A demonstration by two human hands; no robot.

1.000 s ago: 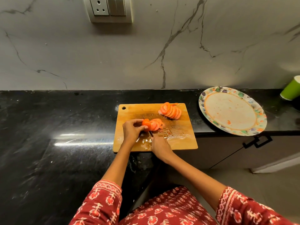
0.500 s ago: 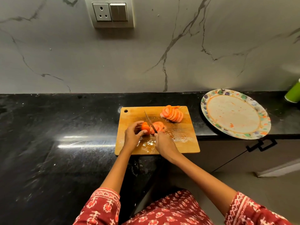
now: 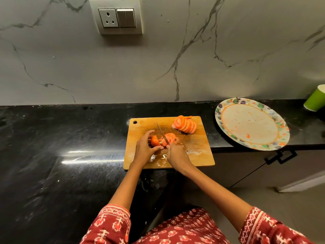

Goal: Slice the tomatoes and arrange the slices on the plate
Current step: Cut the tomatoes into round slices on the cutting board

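Note:
A wooden cutting board (image 3: 197, 155) lies on the black counter. My left hand (image 3: 145, 148) grips the uncut end of a tomato (image 3: 155, 140) at the board's middle. My right hand (image 3: 176, 153) grips a knife (image 3: 162, 133) whose blade rests across the tomato, pointing away from me. Cut slices (image 3: 171, 137) lean to the right of the blade. A fanned row of slices (image 3: 185, 126) from another tomato lies at the board's far right corner. The floral-rimmed plate (image 3: 279, 136) sits to the right, holding only juice smears.
A green cup (image 3: 315, 98) stands at the far right by the wall. The plate overhangs the counter's front edge above a cabinet handle (image 3: 279, 156). A wall socket (image 3: 117, 18) is above. Juice wets the board's near part.
The knife blade has risen from low behind the tomato to lie across its top. My left hand keeps its hold on the tomato. The camera has tilted slightly.

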